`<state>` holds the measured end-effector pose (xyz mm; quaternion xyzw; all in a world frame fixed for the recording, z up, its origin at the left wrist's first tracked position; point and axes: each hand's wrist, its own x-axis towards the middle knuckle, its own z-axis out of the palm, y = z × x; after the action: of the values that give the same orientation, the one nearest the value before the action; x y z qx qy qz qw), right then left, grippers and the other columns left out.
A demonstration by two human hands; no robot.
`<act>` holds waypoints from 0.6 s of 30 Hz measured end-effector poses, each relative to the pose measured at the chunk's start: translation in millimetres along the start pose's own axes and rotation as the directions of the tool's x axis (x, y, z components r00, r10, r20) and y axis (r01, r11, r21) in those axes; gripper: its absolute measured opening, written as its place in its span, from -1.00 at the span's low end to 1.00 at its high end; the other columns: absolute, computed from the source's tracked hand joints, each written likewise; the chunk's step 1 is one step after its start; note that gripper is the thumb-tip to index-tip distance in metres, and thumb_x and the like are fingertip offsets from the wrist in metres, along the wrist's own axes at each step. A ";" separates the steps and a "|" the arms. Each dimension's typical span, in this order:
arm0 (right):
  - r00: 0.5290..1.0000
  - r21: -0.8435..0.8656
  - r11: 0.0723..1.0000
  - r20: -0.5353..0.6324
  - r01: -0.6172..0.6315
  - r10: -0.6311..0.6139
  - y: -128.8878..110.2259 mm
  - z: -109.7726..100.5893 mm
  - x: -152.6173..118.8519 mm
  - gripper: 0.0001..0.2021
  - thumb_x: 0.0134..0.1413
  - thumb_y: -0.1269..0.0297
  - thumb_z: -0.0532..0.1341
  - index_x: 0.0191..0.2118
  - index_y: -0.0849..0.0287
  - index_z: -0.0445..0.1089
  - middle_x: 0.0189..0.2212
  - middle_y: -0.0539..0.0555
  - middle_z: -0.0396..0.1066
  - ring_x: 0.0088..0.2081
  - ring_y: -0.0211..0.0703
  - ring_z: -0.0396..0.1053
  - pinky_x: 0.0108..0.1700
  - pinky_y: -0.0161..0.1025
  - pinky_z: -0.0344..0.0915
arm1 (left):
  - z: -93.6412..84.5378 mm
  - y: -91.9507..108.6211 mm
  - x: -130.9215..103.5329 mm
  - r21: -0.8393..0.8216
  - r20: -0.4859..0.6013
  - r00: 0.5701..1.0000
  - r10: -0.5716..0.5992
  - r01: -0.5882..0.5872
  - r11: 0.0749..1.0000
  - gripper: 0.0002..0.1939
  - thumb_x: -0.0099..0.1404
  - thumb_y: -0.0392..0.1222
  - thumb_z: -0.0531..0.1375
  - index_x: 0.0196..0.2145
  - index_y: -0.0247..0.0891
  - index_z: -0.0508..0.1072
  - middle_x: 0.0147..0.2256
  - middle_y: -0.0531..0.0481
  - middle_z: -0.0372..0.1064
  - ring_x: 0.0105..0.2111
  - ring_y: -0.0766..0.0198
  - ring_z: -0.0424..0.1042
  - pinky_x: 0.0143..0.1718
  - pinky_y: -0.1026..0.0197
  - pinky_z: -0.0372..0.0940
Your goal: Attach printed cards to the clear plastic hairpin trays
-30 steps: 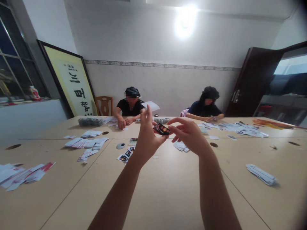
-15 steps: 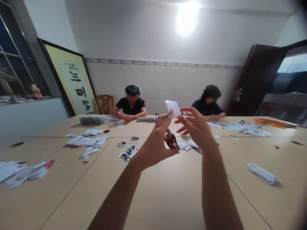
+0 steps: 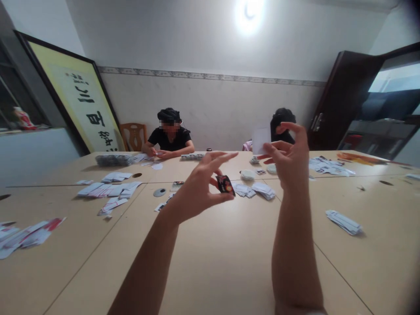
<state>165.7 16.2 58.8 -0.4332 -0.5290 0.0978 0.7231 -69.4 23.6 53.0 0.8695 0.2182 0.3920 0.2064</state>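
Observation:
My left hand (image 3: 205, 183) is raised above the table with a small dark printed card (image 3: 225, 186) held in its curled lower fingers; the thumb lies below it and the index finger points forward. To the right and higher, my right hand (image 3: 288, 153) pinches a plain white card (image 3: 261, 140) between thumb and fingers, its index finger lifted. The two cards are apart. Beyond them on the table lie white slips (image 3: 263, 191) in small stacks, and printed picture cards (image 3: 160, 206) are partly hidden behind my left arm.
Piles of white paper slips (image 3: 108, 189) lie at left, with red-marked strips (image 3: 36, 236) nearer me. A bundle of strips (image 3: 343, 222) lies at right. Across the table (image 3: 223, 258) sit two people, one at left (image 3: 169, 138), one behind my right hand (image 3: 282, 116).
My right hand has moved right, carrying the white card away from my left hand. My left hand keeps the dark card, now slightly farther left in view. The camera has shifted a little.

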 end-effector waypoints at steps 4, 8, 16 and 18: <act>0.994 -0.139 0.986 0.053 -0.091 0.099 24.8 -32.7 17.7 -0.61 0.06 0.25 0.35 0.00 0.11 0.31 -0.41 0.01 0.49 -0.52 -0.13 0.54 -0.56 -0.29 0.37 | -8.8 -4.4 -0.3 0.074 -0.151 0.988 0.008 0.003 0.997 -0.19 0.11 -0.23 0.44 0.28 0.12 0.33 0.25 -0.13 0.15 -0.20 0.24 0.35 -0.20 0.10 0.53; 0.955 -0.409 0.872 0.002 -0.269 0.295 69.8 -60.9 40.0 -0.77 0.23 0.34 0.22 -0.01 0.16 0.31 -0.25 0.06 0.50 -0.51 -0.27 0.49 -0.51 -0.33 0.40 | -16.9 -3.3 -2.8 0.099 -0.277 0.958 0.079 -0.053 0.994 -0.26 0.13 -0.29 0.40 0.23 0.14 0.39 0.23 -0.07 0.16 -0.21 0.27 0.36 -0.11 0.12 0.48; 0.725 -0.712 0.516 0.014 -0.476 0.688 186.1 -59.7 32.6 -0.69 0.31 0.18 0.25 0.08 0.22 0.40 -0.01 0.14 0.46 -0.10 -0.10 0.49 -0.09 -0.06 0.50 | -33.3 1.9 -10.4 0.154 -0.439 0.887 0.141 -0.081 0.985 -0.29 0.10 -0.33 0.39 0.19 0.08 0.42 0.20 -0.07 0.16 -0.15 0.21 0.34 -0.14 0.13 0.46; 0.716 -0.747 0.468 -0.016 -0.472 0.698 207.2 -55.7 26.0 -0.66 0.31 0.17 0.25 0.11 0.21 0.38 0.04 0.16 0.44 -0.05 -0.06 0.48 -0.04 -0.02 0.49 | -33.5 -2.9 -9.7 0.194 -0.418 0.896 0.152 -0.076 0.978 -0.29 0.11 -0.33 0.39 0.20 0.07 0.42 0.19 -0.08 0.17 -0.09 0.15 0.36 -0.16 0.11 0.46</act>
<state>289.6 128.1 -78.4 -0.8108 -0.4403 0.1949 0.3329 -101.7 27.1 66.1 0.7873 0.2400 0.5654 0.0536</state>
